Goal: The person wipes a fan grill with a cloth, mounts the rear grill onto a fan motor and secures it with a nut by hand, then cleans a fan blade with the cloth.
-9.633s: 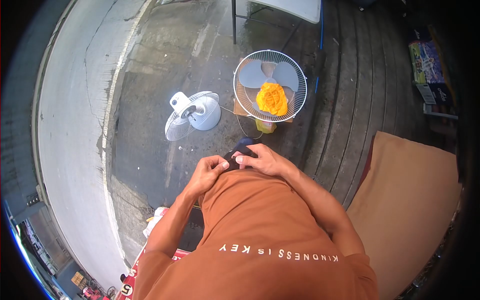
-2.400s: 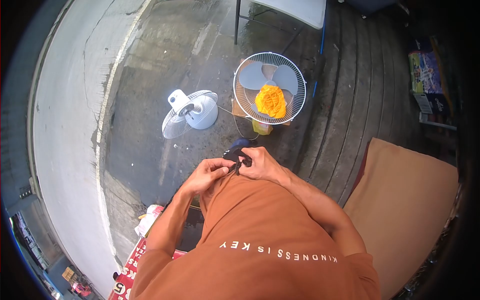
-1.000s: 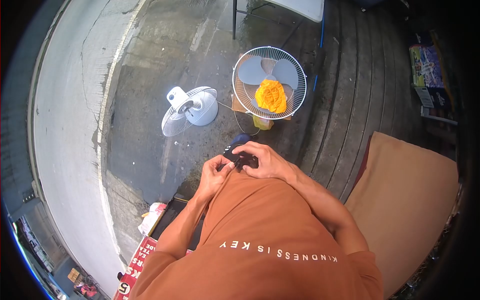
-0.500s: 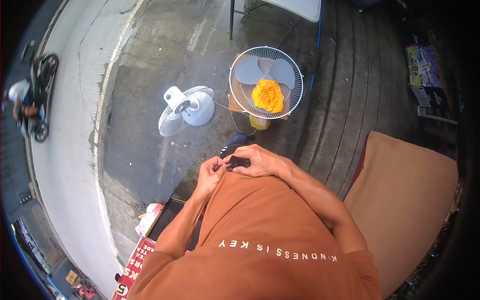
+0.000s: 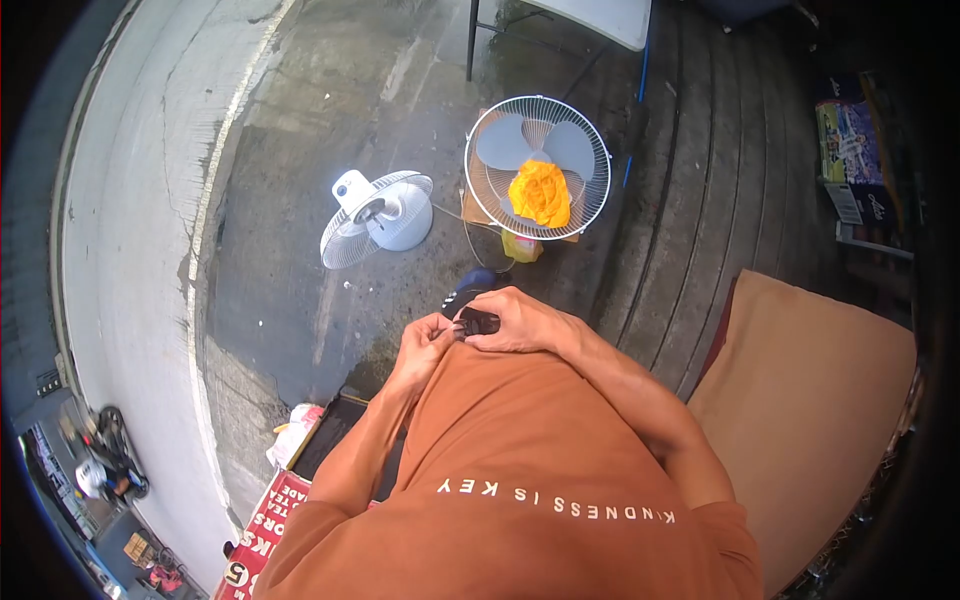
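In front of my waist, at the hem of the brown shirt (image 5: 540, 430), both hands meet. My right hand (image 5: 522, 318) is wrapped round a small black object (image 5: 482, 322) whose kind I cannot make out. The fingertips of my left hand (image 5: 426, 345) pinch together at its left end, by a small shiny part; whether they grip that part or only touch it is unclear. Beyond my hands lies a round fan guard (image 5: 607, 165) with grey blades (image 5: 505, 140) and a crumpled yellow cloth (image 5: 540, 195) in it.
A white desk fan (image 5: 400, 225) stands tilted on the wet pavement. A yellow bag (image 5: 521, 247) sits under the guard. A tan padded board (image 5: 800, 400) is at right, a white table (image 5: 610, 15) at the top, a red sign (image 5: 270, 530) at lower left. A motorcycle rider (image 5: 95, 475) is on the road.
The motorcycle rider has moved down the road at the left, towards the bottom of the view. My left fingers have shifted slightly at the black object's end. The view has tilted slightly.
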